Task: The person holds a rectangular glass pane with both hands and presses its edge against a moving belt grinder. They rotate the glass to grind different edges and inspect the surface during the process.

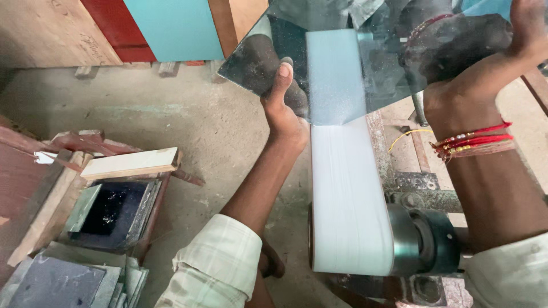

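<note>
I hold a mirror pane (342, 51) with both hands, its lower corner pressed onto a white sanding belt (348, 194). My left hand (282, 105) grips the pane's left edge, thumb on the front face. My right hand (528, 28) grips the right edge at the top right; red and gold thread bangles (471, 142) circle that wrist. The mirror reflects the belt and my hands. The belt runs over a dark roller and motor hub (425, 239) at the near end.
A dusty concrete floor (171, 114) lies to the left. A wooden box holding dark water (111, 211) stands at lower left under a pale plank (131, 162), beside stacked glass pieces (63, 282). Wooden, red and teal boards (171, 28) lean at the back.
</note>
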